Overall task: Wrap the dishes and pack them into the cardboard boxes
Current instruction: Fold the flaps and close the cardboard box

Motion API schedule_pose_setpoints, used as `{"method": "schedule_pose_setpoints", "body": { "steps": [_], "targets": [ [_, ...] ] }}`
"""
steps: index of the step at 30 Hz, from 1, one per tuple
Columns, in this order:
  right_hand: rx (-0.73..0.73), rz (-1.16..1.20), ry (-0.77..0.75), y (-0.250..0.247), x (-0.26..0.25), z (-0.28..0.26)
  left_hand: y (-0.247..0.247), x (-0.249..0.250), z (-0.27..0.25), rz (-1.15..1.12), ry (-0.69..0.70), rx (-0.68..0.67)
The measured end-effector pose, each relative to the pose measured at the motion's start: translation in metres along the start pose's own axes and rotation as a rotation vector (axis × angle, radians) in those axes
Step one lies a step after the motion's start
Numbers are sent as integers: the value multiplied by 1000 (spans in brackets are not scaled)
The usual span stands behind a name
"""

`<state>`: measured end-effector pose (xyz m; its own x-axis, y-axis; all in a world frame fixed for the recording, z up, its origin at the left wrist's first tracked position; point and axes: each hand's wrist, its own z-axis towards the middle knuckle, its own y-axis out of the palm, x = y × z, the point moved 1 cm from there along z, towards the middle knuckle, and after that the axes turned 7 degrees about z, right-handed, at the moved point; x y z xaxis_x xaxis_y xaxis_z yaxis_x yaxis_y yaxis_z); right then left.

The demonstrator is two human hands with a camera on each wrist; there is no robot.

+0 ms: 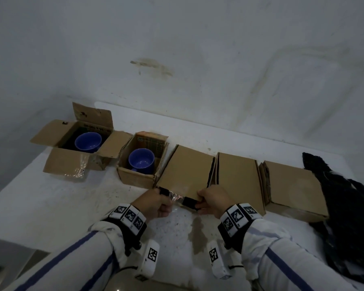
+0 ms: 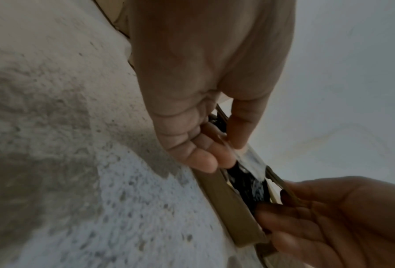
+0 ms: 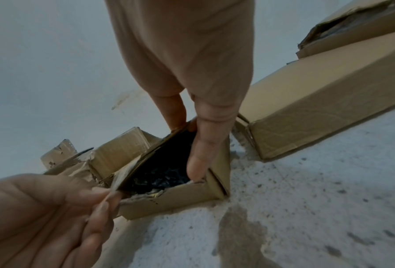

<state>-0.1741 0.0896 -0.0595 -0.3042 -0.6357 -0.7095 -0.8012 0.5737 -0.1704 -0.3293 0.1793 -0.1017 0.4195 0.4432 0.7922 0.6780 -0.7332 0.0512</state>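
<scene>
The middle cardboard box lies on the white table, its top flap raised a little at the near end. My left hand pinches the flap's near left corner, where clear tape hangs. My right hand grips the flap's near right corner. In the right wrist view a finger of the right hand reaches into the gap over dark wrapping inside the box, and the left hand holds the flap's edge. The left wrist view shows the left hand with its thumb above the flap.
A blue bowl sits in a large open box at the left. A blue cup sits in a small open box. Two shut boxes lie to the right. A black heap covers the right edge.
</scene>
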Motion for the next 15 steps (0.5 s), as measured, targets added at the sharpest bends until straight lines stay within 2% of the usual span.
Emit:
{"method": "schedule_pose_setpoints", "body": {
  "steps": [4, 10, 15],
  "targets": [
    [-57, -70, 21, 5, 1, -1, -6, -1, 3, -5, 5, 3],
    [-14, -29, -8, 8, 11, 4, -6, -23, 6, -40, 91, 226],
    [24, -60, -69, 8, 16, 4, -3, -32, 12, -72, 13, 207]
  ]
}}
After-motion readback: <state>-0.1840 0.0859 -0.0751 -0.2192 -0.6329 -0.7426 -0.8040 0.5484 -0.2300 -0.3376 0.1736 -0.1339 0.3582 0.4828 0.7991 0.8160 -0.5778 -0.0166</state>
